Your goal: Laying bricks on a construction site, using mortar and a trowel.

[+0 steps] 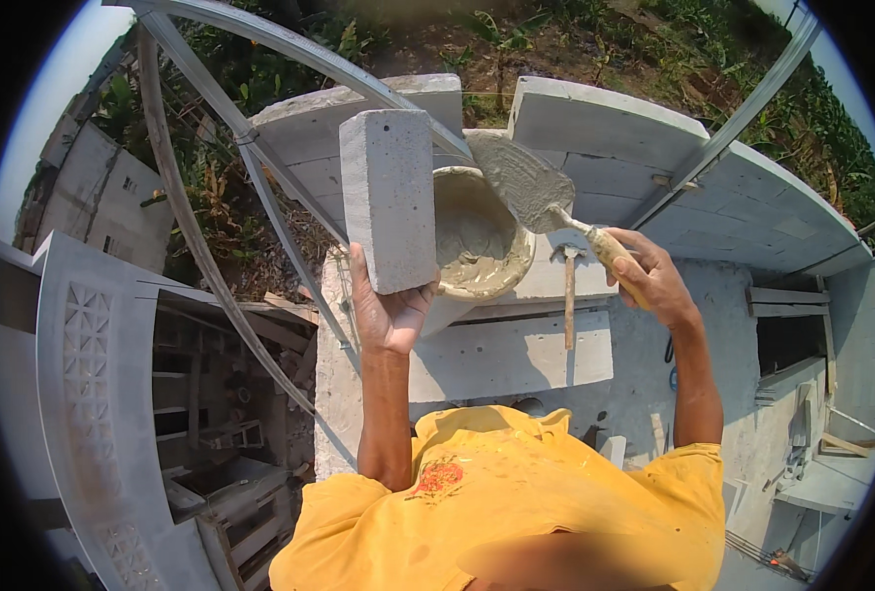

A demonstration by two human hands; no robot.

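Note:
My left hand [390, 313] grips a pale grey concrete block [388, 197] by its lower end, with the fingers and thumb around it and the block's long side pointing away from me. In my right hand [654, 280] is the handle of a trowel [531, 187], its broad blade coated with wet grey mortar. The blade hangs over the far right rim of a round bucket [522, 264]. Wet mortar [477, 251] lies inside that bucket, partly hidden by the block and the blade. A hammer [569, 300] with a wooden handle rests on blocks to the right of the bucket.
Ahead runs a low block wall [605, 123] with a gap in its top course. Metal poles [260, 158] slant up at the left, and another pole [728, 133] crosses the wall at the right. Left of the concrete edge [334, 394] is a drop to a lower level.

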